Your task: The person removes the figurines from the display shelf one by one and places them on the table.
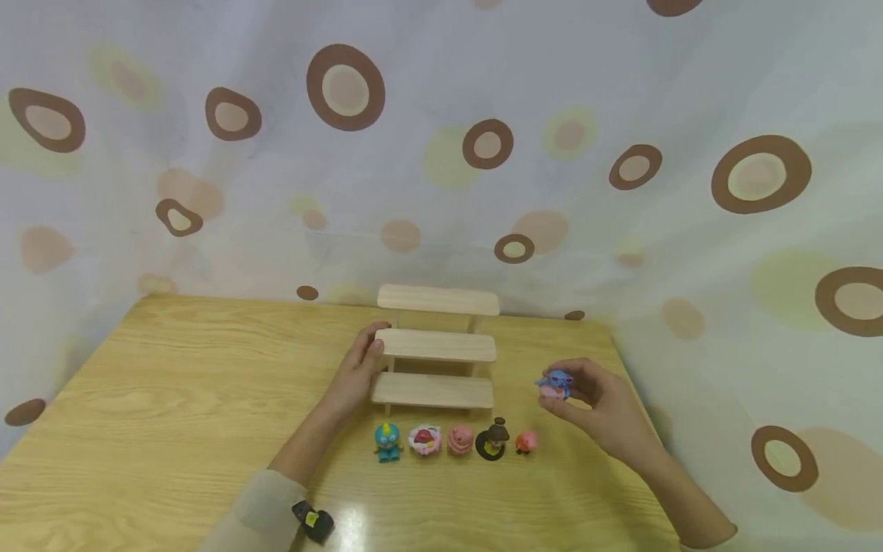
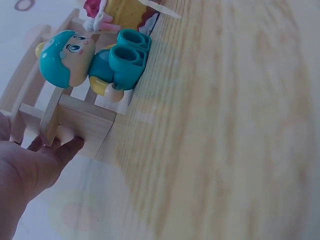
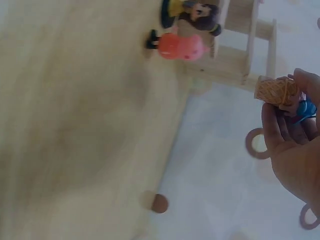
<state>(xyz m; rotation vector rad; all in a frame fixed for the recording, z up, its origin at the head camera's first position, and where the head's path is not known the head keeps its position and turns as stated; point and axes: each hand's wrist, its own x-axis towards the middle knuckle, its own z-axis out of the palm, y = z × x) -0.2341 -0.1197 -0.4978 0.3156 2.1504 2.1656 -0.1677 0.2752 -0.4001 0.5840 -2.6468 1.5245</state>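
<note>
My right hand point(image 1: 610, 410) pinches a small blue-and-pink toy figure point(image 1: 555, 385) between thumb and fingers, raised to the right of the shelf. Its tan waffle-cone base point(image 3: 272, 91) shows in the right wrist view. My left hand point(image 1: 355, 376) grips the left side of a three-step wooden display shelf point(image 1: 434, 391), its thumb by the middle step's end. In front of the shelf stand a teal-helmeted figure point(image 1: 388, 442), a white-and-pink dessert toy point(image 1: 425, 439), a pink swirled toy point(image 1: 460, 440), a brown-haired doll point(image 1: 496, 440) and a small pink-and-red figure point(image 1: 526, 442).
The light wooden table point(image 1: 207, 399) meets a white wall covering point(image 1: 428, 92) with brown and green spots at the back and right. The shelf stands near the table's back edge. A black strap point(image 1: 313, 521) lies around my left sleeve.
</note>
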